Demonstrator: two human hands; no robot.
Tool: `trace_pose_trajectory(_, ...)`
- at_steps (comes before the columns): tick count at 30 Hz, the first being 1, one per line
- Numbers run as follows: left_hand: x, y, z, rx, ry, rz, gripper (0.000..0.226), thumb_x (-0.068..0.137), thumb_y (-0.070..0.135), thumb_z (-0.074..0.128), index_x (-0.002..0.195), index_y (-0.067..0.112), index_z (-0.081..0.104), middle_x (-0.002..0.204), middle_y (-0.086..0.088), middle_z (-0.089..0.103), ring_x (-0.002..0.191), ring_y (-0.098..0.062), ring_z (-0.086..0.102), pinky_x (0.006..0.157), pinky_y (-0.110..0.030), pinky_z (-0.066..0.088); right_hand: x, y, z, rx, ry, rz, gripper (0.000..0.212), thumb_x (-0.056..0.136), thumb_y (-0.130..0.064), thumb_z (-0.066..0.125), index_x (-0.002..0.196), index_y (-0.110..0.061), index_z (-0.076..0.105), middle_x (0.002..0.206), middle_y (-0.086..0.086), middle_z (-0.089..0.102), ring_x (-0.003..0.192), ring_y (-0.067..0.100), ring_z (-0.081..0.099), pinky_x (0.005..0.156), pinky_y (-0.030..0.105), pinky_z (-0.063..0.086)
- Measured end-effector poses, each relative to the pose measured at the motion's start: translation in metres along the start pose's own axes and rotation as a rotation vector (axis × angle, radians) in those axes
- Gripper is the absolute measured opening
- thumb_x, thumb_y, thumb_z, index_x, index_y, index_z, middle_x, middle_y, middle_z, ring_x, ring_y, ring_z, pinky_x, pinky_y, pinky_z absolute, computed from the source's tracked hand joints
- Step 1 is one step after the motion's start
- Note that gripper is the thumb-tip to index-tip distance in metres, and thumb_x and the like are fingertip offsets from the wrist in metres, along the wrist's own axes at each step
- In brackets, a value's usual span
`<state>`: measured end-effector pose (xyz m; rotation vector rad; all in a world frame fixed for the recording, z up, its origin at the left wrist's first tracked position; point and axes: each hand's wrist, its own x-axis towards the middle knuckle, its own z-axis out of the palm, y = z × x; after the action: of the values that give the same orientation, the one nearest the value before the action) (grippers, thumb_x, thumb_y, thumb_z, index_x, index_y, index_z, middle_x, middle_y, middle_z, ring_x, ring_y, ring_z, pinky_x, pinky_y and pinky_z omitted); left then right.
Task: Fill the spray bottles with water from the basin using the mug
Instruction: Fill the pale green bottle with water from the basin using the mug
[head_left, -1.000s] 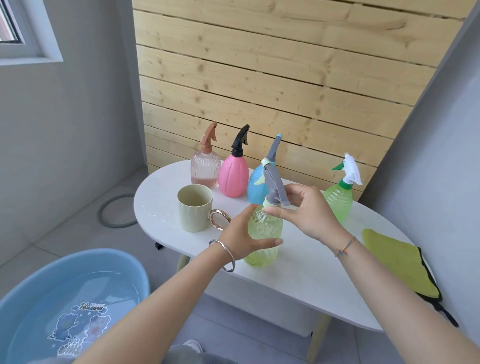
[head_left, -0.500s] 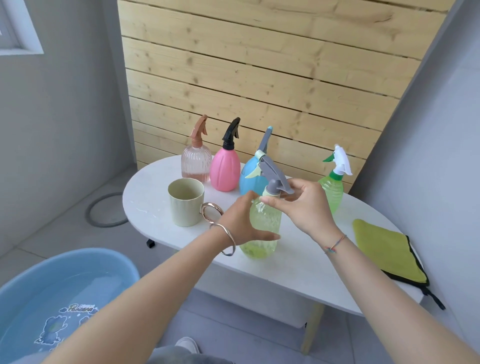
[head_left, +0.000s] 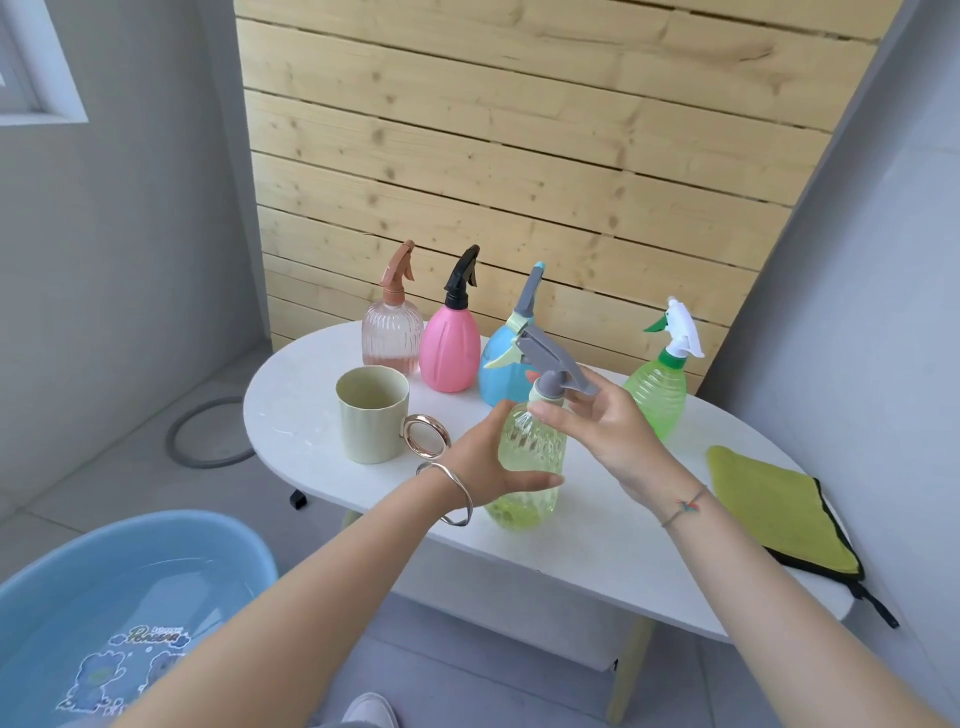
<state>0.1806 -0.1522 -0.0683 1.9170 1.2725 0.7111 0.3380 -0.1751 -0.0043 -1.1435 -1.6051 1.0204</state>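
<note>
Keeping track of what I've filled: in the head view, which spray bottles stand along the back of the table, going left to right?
clear pink bottle → solid pink bottle → blue bottle → green bottle

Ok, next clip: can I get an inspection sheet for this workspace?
Surface: white oval table.
Job's things: yellow bottle upright near the front edge, grey spray head on it; mug to its left; clear bottle, pink bottle, blue bottle and green bottle along the back; basin with water on the floor.
Clutter: green cloth on the table's right end.
Hands: left hand holds the yellow bottle's body; right hand pinches the spray head's neck.
Cables: nothing seen.
Surroundings: plank wall behind, grey walls, a grey ring on the floor.
</note>
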Motion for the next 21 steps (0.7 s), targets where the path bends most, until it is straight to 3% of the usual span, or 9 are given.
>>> trace_pose_trajectory(1, 0.000, 0.000, 0.000, -0.003, 0.003, -0.007, 0.103, 0.064, 0.060, 0.078, 0.143, 0.020, 0.027, 0.138, 0.000, 0.049, 0.128, -0.020, 0.045, 0.106, -0.037, 0.039, -0.001, 0.001, -0.003, 0.014, -0.014, -0.009, 0.032, 0.079, -0.014, 0.075, 0.108, -0.025, 0.066, 0.116, -0.005, 0.069, 0.116, 0.005, 0.058, 0.108, 0.036, 0.041)
trace_pose_trajectory(3, 0.000, -0.001, 0.002, -0.009, 0.013, -0.009, 0.097, 0.067, 0.054, 0.079, 0.143, 0.020, 0.028, 0.137, 0.000, 0.049, 0.126, -0.019, 0.046, 0.104, -0.034, 0.039, 0.000, 0.003, -0.003, -0.003, 0.043, -0.034, 0.028, 0.077, -0.013, 0.076, 0.100, -0.027, 0.069, 0.108, -0.011, 0.072, 0.112, 0.004, 0.061, 0.107, 0.037, 0.042)
trace_pose_trajectory(6, -0.001, 0.001, 0.002, -0.027, 0.035, 0.012, 0.091, 0.071, 0.047, 0.080, 0.142, 0.021, 0.029, 0.138, 0.002, 0.048, 0.128, -0.017, 0.044, 0.101, -0.027, 0.036, 0.000, 0.005, 0.006, -0.048, 0.217, -0.071, 0.026, 0.069, -0.017, 0.083, 0.089, -0.027, 0.069, 0.088, -0.017, 0.071, 0.092, -0.004, 0.063, 0.093, 0.019, 0.046)
trace_pose_trajectory(10, -0.003, 0.003, 0.003, -0.047, 0.042, 0.031, 0.098, 0.071, 0.045, 0.080, 0.147, 0.022, 0.023, 0.146, 0.005, 0.042, 0.137, -0.012, 0.036, 0.103, -0.021, 0.029, 0.000, 0.005, 0.020, -0.144, 0.327, -0.132, 0.039, 0.067, -0.024, 0.086, 0.088, -0.007, 0.058, 0.085, -0.003, 0.062, 0.077, -0.003, 0.054, 0.071, 0.005, 0.040)
trace_pose_trajectory(12, -0.003, 0.003, 0.003, -0.046, 0.041, 0.032, 0.099, 0.071, 0.046, 0.080, 0.147, 0.022, 0.022, 0.147, 0.004, 0.041, 0.138, -0.012, 0.035, 0.105, -0.021, 0.028, 0.002, 0.002, 0.017, -0.149, 0.271, -0.111, 0.039, 0.068, -0.027, 0.085, 0.092, -0.015, 0.056, 0.093, -0.005, 0.061, 0.081, -0.008, 0.055, 0.073, 0.003, 0.037)
trace_pose_trajectory(14, -0.003, 0.004, 0.003, -0.043, 0.035, 0.015, 0.098, 0.071, 0.047, 0.080, 0.146, 0.021, 0.024, 0.146, 0.003, 0.042, 0.136, -0.014, 0.037, 0.107, -0.025, 0.030, 0.004, 0.001, 0.007, -0.084, 0.107, -0.058, 0.041, 0.073, -0.030, 0.082, 0.107, -0.023, 0.061, 0.108, -0.008, 0.065, 0.101, -0.009, 0.057, 0.086, 0.006, 0.038)
trace_pose_trajectory(16, -0.004, 0.004, 0.002, -0.036, 0.039, -0.002, 0.096, 0.070, 0.048, 0.080, 0.145, 0.020, 0.026, 0.143, 0.002, 0.044, 0.133, -0.016, 0.041, 0.107, -0.029, 0.034, 0.003, 0.002, -0.002, -0.014, -0.009, -0.038, 0.034, 0.076, -0.030, 0.077, 0.109, -0.027, 0.066, 0.116, -0.005, 0.068, 0.117, 0.004, 0.057, 0.104, 0.027, 0.041)
trace_pose_trajectory(18, -0.005, 0.006, 0.002, -0.034, 0.042, -0.009, 0.093, 0.071, 0.047, 0.080, 0.144, 0.020, 0.028, 0.140, 0.003, 0.046, 0.130, -0.016, 0.042, 0.104, -0.028, 0.035, 0.002, 0.003, -0.002, 0.009, 0.030, -0.061, 0.021, 0.077, -0.026, 0.077, 0.097, -0.029, 0.072, 0.109, -0.005, 0.072, 0.114, 0.010, 0.061, 0.106, 0.040, 0.042)
trace_pose_trajectory(21, -0.005, 0.006, 0.004, -0.046, 0.050, 0.000, 0.091, 0.072, 0.043, 0.080, 0.143, 0.020, 0.028, 0.140, 0.003, 0.046, 0.131, -0.015, 0.041, 0.100, -0.022, 0.032, 0.002, 0.004, 0.007, -0.011, 0.215, -0.109, 0.016, 0.072, -0.018, 0.081, 0.083, -0.022, 0.070, 0.087, -0.009, 0.071, 0.090, -0.001, 0.064, 0.090, 0.020, 0.047)
